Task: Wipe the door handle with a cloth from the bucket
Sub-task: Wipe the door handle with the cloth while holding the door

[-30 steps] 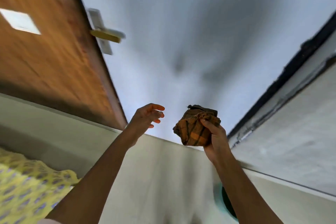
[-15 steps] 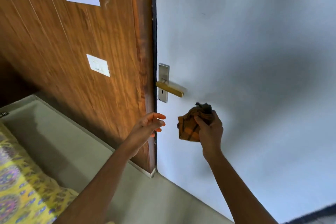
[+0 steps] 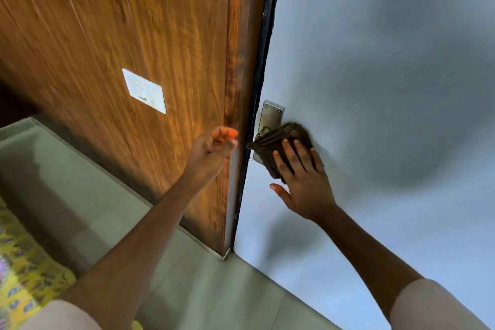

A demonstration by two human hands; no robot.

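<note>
The door handle's steel backplate [image 3: 271, 116] sits on the grey door [image 3: 375, 88], close to its left edge. Its lever is hidden under a brown checked cloth [image 3: 278, 139]. My right hand [image 3: 302, 182] lies flat on the cloth, pressing it over the handle, thumb spread out below. My left hand [image 3: 214, 146] hovers loosely curled with nothing in it, just left of the door edge, in front of the wooden panel. The bucket is out of view.
A wooden wall panel [image 3: 134, 35] with a white switch plate [image 3: 144, 91] fills the left. A dark gap [image 3: 261, 75] runs between panel and door. Grey floor [image 3: 80, 195] lies below, and a yellow patterned fabric [image 3: 21, 270] sits at the bottom left.
My right hand has carried the cloth up and left onto the door handle, covering the lever. The view has swung closer to the door. My left hand stays near the door edge.
</note>
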